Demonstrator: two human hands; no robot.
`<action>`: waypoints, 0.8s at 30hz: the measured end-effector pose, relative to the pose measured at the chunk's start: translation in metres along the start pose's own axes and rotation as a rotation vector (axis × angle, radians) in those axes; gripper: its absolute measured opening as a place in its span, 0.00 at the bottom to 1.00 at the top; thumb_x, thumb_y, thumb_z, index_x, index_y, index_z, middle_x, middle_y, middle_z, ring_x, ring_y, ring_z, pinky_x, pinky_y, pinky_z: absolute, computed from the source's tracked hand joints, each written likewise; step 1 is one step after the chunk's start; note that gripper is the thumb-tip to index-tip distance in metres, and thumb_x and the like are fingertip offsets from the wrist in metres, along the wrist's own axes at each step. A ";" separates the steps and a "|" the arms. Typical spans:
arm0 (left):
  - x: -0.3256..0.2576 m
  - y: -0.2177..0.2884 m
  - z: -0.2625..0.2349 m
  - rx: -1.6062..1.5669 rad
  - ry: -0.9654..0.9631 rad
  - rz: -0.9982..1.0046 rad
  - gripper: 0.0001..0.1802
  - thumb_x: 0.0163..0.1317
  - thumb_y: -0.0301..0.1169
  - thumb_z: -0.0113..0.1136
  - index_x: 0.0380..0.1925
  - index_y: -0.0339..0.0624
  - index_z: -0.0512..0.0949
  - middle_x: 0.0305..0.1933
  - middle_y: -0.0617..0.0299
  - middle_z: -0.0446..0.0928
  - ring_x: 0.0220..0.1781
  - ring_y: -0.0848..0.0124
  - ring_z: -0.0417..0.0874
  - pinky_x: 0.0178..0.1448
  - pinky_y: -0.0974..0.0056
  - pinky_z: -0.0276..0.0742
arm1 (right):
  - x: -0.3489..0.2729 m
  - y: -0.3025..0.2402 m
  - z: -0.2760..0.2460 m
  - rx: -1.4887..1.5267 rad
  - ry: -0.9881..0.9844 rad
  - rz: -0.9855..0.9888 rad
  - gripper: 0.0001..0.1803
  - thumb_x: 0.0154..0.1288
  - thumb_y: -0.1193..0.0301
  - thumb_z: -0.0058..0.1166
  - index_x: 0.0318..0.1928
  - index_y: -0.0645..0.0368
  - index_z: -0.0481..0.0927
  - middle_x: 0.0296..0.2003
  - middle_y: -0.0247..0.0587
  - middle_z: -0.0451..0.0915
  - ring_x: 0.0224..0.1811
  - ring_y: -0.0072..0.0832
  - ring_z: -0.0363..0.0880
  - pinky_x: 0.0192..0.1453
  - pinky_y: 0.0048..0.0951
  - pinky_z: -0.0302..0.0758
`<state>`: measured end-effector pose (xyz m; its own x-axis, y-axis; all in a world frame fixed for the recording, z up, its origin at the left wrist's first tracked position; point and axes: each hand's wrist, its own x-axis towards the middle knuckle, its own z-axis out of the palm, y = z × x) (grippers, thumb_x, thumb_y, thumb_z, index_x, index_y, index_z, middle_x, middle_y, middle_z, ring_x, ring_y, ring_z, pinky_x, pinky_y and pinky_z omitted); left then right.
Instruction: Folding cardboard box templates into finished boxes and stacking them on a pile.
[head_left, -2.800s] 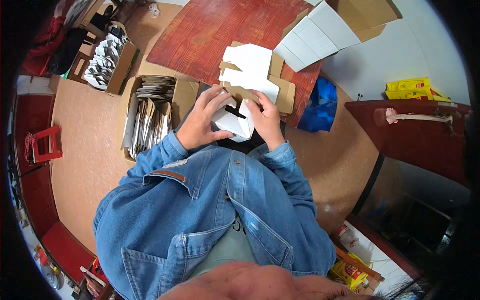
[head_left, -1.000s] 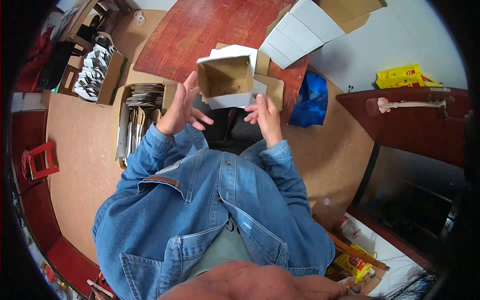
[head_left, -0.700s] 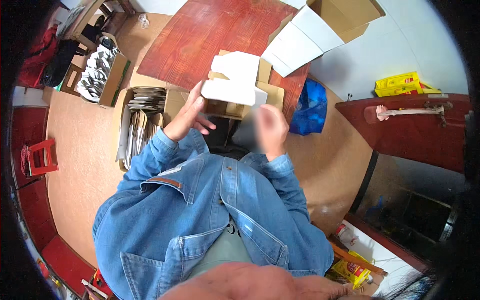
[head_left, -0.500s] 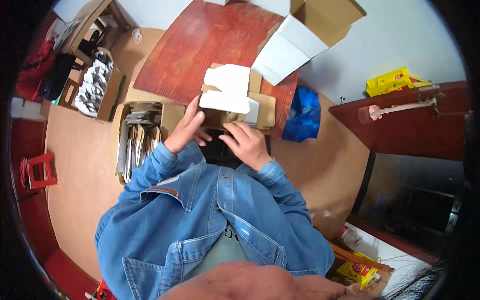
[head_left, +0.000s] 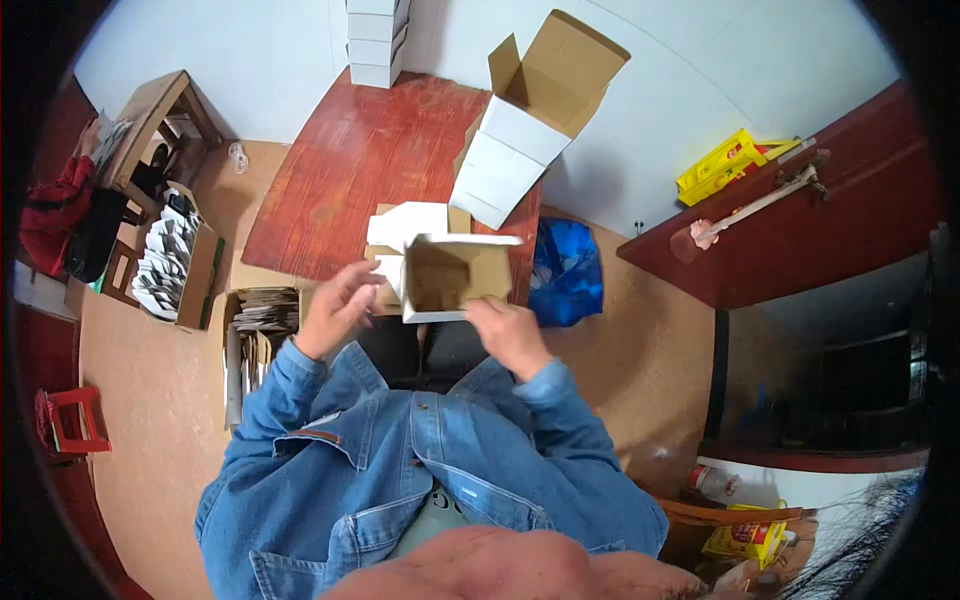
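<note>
Both hands (head_left: 425, 315) at small open carton (head_left: 445, 277)

The small carton (head_left: 445, 280) hides the right hand's (head_left: 512, 335) fingers, and its base faces away. The left hand (head_left: 335, 305) is blurred. A stack of white boxes (head_left: 372, 40) at the far end of the surface (head_left: 340, 190) is cut off by the picture's top edge.
</note>
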<state>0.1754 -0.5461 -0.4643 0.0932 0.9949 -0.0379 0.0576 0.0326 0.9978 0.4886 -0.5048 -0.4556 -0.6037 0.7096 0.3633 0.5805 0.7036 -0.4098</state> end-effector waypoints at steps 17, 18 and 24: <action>0.282 0.187 0.036 0.442 0.396 0.338 0.16 0.64 0.40 0.66 0.34 0.34 0.87 0.27 0.54 0.86 0.30 0.65 0.89 0.40 0.63 0.84 | 0.200 0.026 -0.191 0.109 0.547 0.086 0.10 0.74 0.70 0.55 0.50 0.58 0.83 0.35 0.49 0.86 0.31 0.45 0.85 0.38 0.39 0.80; 0.283 0.187 0.038 0.370 0.373 0.303 0.15 0.63 0.39 0.66 0.32 0.35 0.87 0.25 0.55 0.86 0.27 0.68 0.88 0.38 0.64 0.84 | 0.203 0.030 -0.190 -0.055 0.541 0.027 0.09 0.74 0.69 0.55 0.50 0.57 0.82 0.38 0.50 0.86 0.36 0.49 0.84 0.41 0.44 0.80; 0.283 0.182 0.042 0.212 0.321 0.298 0.13 0.68 0.35 0.64 0.34 0.33 0.84 0.26 0.62 0.83 0.25 0.78 0.80 0.24 0.71 0.73 | 0.204 0.047 -0.186 -0.371 0.385 0.032 0.09 0.74 0.67 0.54 0.49 0.55 0.80 0.42 0.49 0.86 0.42 0.52 0.85 0.44 0.50 0.80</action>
<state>0.2544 -0.2625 -0.2960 -0.1731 0.9380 0.3002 0.2796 -0.2455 0.9282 0.4944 -0.3206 -0.2446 -0.3789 0.6434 0.6651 0.7915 0.5977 -0.1273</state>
